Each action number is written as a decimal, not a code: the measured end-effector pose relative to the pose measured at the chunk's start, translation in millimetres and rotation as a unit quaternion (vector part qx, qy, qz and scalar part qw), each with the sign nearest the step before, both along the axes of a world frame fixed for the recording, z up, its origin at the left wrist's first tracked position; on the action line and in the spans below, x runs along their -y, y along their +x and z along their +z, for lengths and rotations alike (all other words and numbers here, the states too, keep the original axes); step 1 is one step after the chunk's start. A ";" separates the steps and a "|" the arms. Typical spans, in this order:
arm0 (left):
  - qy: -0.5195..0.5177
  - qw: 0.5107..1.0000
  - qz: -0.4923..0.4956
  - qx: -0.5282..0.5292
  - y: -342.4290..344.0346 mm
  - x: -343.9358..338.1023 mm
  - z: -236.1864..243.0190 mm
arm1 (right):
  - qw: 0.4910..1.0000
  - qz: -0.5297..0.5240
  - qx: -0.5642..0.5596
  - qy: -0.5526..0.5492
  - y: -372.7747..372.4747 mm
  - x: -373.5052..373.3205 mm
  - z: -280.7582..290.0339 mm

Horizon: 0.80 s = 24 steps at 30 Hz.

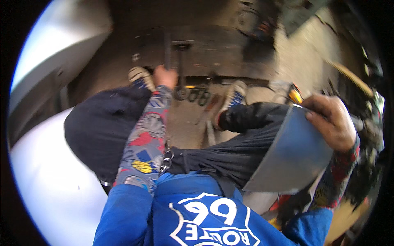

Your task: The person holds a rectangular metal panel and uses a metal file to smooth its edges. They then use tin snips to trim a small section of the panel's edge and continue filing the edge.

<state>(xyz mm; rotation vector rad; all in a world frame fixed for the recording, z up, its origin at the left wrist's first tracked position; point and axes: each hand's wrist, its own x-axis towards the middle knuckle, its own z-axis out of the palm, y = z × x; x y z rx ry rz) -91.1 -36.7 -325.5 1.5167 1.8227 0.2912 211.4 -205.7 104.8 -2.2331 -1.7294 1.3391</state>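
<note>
My right hand [331,119] grips the upper edge of a flat grey metal sheet [289,153], thumb on its face and fingers along the edge. The sheet slants over my right thigh. My left hand [165,77] reaches down between my feet, closed round the lower end of a narrow grey bar [167,49]; motion blur hides what kind of bar it is. Just right of that hand lies a hammer-like tool [182,46] with a dark head and long handle. Dark-looped scissors [198,95] lie on the floor near it.
A dark metal slab [230,51] stretches across the floor ahead of my shoes. A yellow-and-black tool [294,95] stands beyond the sheet. White curved panels [53,172] rise at my left. Cluttered parts and a wooden strip [351,76] lie at right.
</note>
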 end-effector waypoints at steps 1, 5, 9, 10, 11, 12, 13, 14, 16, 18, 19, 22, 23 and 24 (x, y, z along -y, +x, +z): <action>-0.022 0.999 -0.002 0.041 -2.3 -8.6 -8.8 | 1.000 0.004 0.003 0.000 8.2 2.2 -2.5; 0.055 0.961 -0.006 -0.271 22.4 -7.6 -7.4 | 0.997 -0.040 -0.061 -0.012 25.7 13.7 -10.2; 0.055 0.967 -0.209 -0.137 58.6 35.0 -0.5 | 0.995 -0.092 -0.012 -0.040 23.1 10.6 -2.0; -0.025 0.970 -0.237 -0.045 67.4 44.6 -4.1 | 0.994 -0.106 0.007 -0.037 21.1 7.6 6.6; -0.037 0.969 -0.241 -0.029 73.0 63.9 -8.5 | 0.991 -0.126 0.033 -0.043 20.4 6.0 17.0; -0.136 0.949 -0.284 -0.019 70.1 70.7 -12.8 | 0.990 -0.135 0.035 -0.037 19.1 3.4 30.6; -0.143 0.948 -0.282 -0.043 69.7 82.9 -18.6 | 0.988 -0.148 0.040 -0.018 17.0 2.6 39.2; -0.161 0.941 -0.286 -0.078 66.5 90.9 -23.9 | 0.982 -0.181 0.048 -0.025 13.4 3.0 49.0; -0.198 0.930 -0.271 -0.151 61.6 101.3 -32.7 | 0.985 -0.153 0.073 0.022 7.3 5.3 68.6; -0.227 0.941 -0.208 -0.142 61.5 105.3 -38.3 | 0.983 -0.141 0.107 0.039 1.8 7.7 79.3; -0.214 0.946 -0.189 -0.151 64.3 107.3 -40.0 | 0.980 -0.154 0.109 0.059 -3.2 12.1 79.5; -0.173 0.947 -0.201 -0.180 68.7 105.6 -42.3 | 0.972 -0.186 0.108 0.094 -7.7 17.1 82.3; -0.165 0.943 -0.212 -0.195 68.7 105.2 -42.7 | 0.965 -0.218 0.108 0.099 -9.3 20.1 82.6; -0.163 0.937 -0.240 -0.193 66.1 104.0 -43.3 | 0.965 -0.219 0.105 0.102 -7.6 21.8 83.4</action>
